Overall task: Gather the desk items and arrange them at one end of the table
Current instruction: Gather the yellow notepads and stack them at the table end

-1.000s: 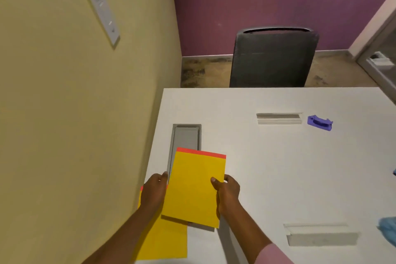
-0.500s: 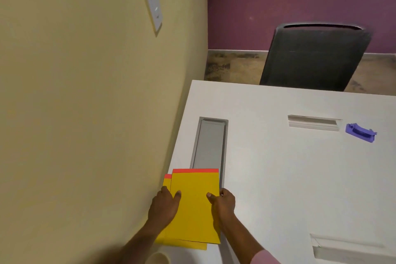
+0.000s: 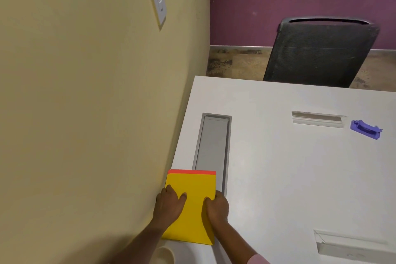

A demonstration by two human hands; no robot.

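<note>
Two yellow pads with red top strips (image 3: 192,206) lie stacked at the near left corner of the white table (image 3: 289,178), close to the wall. My left hand (image 3: 169,204) rests flat on the stack's left side, fingers on top. At the stack's right edge my right hand (image 3: 216,207) grips it, thumb on top. The top pad almost fully covers the lower one. A purple stapler-like item (image 3: 366,129) lies far off at the right.
A grey cable tray (image 3: 213,150) is recessed in the table just beyond the pads. Two more cable slots (image 3: 318,119) (image 3: 351,246) sit to the right. A black mesh chair (image 3: 319,53) stands at the far edge. A cream round object (image 3: 164,255) shows below the pads.
The top pad came down from a raised, offset position onto the lower pad and slid left until the two line up. Both hands followed, and my view shifted left.
</note>
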